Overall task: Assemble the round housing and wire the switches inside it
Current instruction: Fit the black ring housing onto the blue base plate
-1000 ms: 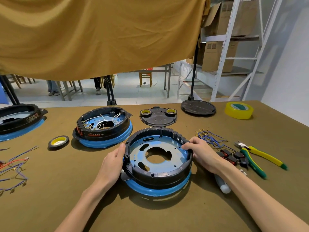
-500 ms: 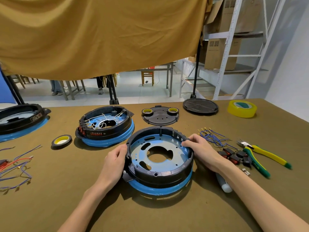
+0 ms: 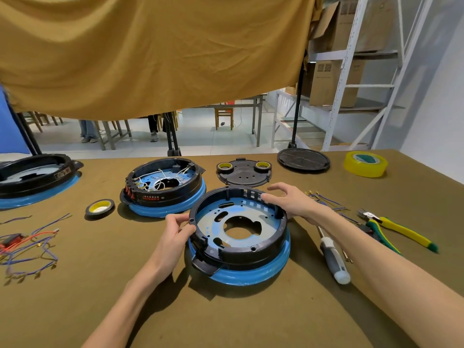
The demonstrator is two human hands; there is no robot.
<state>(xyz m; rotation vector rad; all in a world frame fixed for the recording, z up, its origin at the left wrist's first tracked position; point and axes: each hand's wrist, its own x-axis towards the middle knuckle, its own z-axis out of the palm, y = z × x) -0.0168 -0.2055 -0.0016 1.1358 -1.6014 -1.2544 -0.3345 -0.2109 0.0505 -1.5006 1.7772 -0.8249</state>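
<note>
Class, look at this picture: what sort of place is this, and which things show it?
Probably a small assembly workshop. A half-built round housing sits beside a wired one, with pliers on the table and boxed stock on metal shelving behind.

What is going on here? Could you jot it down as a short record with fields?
Setting: workbench under a hanging tan cloth
Main item: empty housing, black ring on a blue base
Left hand: grips the housing's left rim
Right hand: fingers rest on the far right rim
Wiring: none in this housing yet
Example: wired housing behind it, to the left
Right of it: screwdriver, pliers, blue wires
Left of it: loose wires, black tape
Far right: yellow tape
</note>
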